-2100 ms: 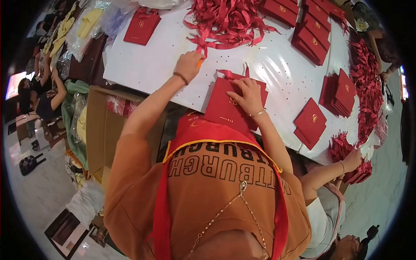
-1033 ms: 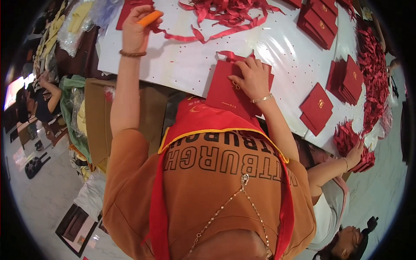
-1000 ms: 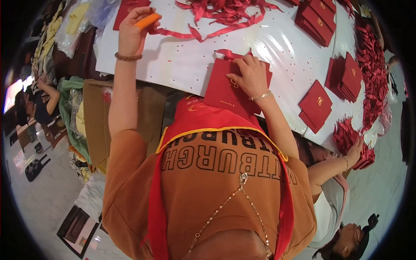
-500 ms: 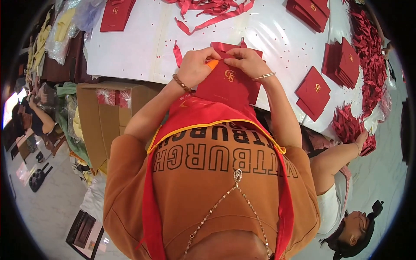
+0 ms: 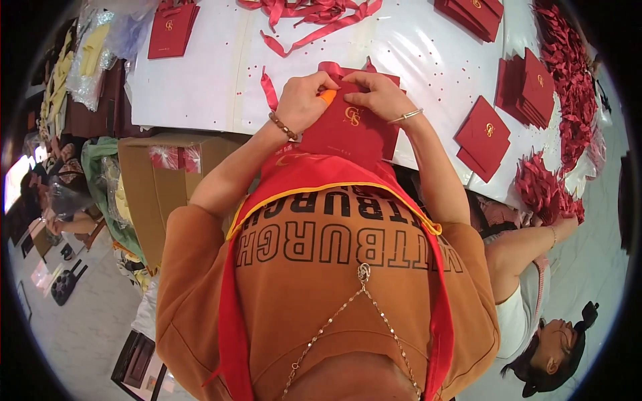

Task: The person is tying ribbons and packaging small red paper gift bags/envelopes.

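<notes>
A red paper gift bag (image 5: 348, 137) with a gold emblem lies at the near edge of the white table, its lower part against my red apron. Both hands meet at its upper part. My left hand (image 5: 304, 101), with an orange cover on the thumb, pinches the bag beside its top edge. From the right, my right hand (image 5: 382, 97) pinches the bag with thumb and forefinger. A red ribbon (image 5: 269, 91) sticks out past my left hand, and another bit of ribbon shows above the bag. What lies between the fingertips is mostly hidden.
Loose red ribbons (image 5: 321, 23) lie at the far side. More red bags stand in stacks (image 5: 527, 87) to the right and at far left (image 5: 171, 32). A cardboard box (image 5: 144, 200) stands left, below the table edge. A co-worker's arm (image 5: 528, 244) reaches toward ribboned bundles (image 5: 535, 184) at right.
My hands stay pinched at the bag's top with only slight finger movement. The view has shifted a little. At right the co-worker's hand has moved slightly outward.
</notes>
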Available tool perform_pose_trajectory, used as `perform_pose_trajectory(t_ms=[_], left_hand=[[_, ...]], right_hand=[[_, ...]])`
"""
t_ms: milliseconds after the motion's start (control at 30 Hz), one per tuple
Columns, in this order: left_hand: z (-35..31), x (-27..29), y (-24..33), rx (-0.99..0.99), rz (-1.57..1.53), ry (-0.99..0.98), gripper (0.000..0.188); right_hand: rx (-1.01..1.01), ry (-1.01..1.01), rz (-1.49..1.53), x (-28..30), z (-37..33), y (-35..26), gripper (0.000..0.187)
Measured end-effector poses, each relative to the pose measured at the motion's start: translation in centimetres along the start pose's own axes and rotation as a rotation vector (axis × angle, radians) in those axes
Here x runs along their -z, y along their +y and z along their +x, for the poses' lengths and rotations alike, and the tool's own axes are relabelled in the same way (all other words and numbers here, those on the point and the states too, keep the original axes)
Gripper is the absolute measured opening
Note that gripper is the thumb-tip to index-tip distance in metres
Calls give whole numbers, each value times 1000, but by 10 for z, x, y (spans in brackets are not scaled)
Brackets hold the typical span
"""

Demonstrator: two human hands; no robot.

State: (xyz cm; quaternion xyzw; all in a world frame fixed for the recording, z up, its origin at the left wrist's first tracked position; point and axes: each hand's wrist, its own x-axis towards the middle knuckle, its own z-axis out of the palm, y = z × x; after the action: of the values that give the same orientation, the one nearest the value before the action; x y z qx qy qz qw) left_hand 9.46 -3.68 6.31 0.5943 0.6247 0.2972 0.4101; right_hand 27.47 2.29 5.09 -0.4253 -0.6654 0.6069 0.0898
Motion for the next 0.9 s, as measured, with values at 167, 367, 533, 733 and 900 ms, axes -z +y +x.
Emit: perform_pose_trajectory(t_ms=[167,367,533,733,900], left_hand=[[0,3,4,46,-6,-28,12],[7,4,5,-10,124,-61,12],[11,7,-1,8,53,-114,12],[14,6,-3,-40,95,-135,13],[15,3,-2,-105,197,-106,12]], right_hand=[[-38,-49,157,0,-1,1,37],[-142,-108,152,4,1,-7,38],[-69,-53,138,-1,7,12,39],[-88,-37,87,-2,11,18,39],[-33,-22,125,-3,12,27,39]])
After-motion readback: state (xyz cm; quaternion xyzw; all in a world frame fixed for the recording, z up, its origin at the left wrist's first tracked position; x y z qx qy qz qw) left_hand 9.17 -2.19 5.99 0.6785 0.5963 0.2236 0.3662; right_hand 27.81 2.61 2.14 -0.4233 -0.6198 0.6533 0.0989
